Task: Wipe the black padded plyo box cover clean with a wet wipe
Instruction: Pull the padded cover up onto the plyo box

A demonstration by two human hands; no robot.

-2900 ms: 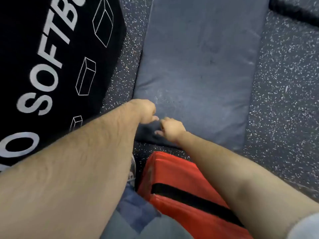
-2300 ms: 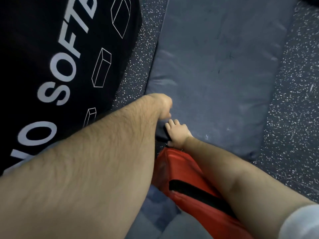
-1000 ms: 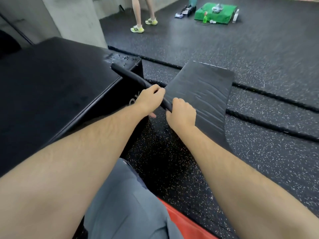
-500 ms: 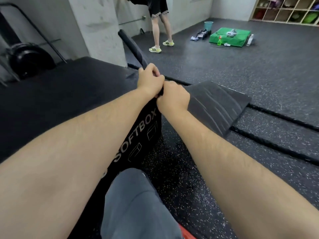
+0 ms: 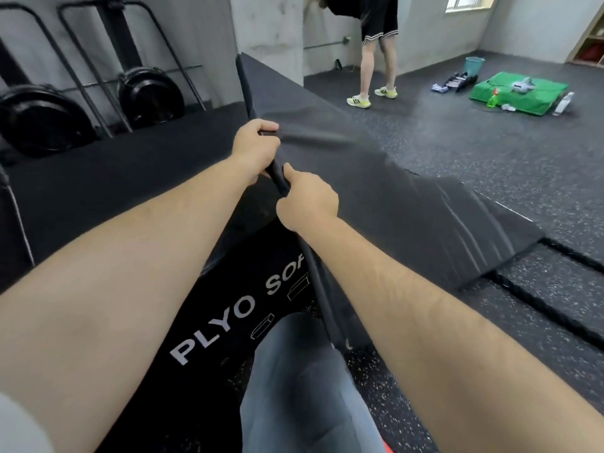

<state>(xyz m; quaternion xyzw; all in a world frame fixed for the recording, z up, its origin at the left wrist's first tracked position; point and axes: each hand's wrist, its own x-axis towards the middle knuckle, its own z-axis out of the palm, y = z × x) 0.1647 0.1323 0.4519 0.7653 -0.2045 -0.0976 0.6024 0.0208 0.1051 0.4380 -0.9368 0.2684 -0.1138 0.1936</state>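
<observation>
Beside the large black soft plyo box point(image 5: 98, 191), printed "PLYO SO…" in white along its side, the black padded plyo box cover point(image 5: 408, 204) is held up on a slant. Its thick rolled edge runs from high above the box's far corner down towards the person's grey-clad knee point(image 5: 294, 371), in front of the box's lettered side. The rest of the panel slopes away from the box, and its far end lies on the speckled black rubber floor point(image 5: 490, 142).

Both hands grip that rolled edge, just above the box's near top edge. The left hand point(image 5: 256, 148) is the higher one, with its fingers curled tight over the edge and its thumb on top. The right hand point(image 5: 307, 201) is just below it, nearly touching, wrapped round the same edge with the knuckles towards the camera. The cover's surface beside the left hand is blurred.

Behind the box, two stacks of black round weight plates point(image 5: 42, 122) sit on a dark metal rack against the grey wall. A grey concrete pillar point(image 5: 264, 27) rises beyond the box's far corner. Well apart from the box, past the pillar, stands another person point(image 5: 376, 60) in black shorts and yellow-green trainers. Farther still on that side a bright green flat mat point(image 5: 519, 93) lies on the floor. A teal bucket point(image 5: 474, 65) stands behind it, and a green spray bottle point(image 5: 493, 99) and a clear bottle point(image 5: 562, 104) stand at its near edge.
</observation>
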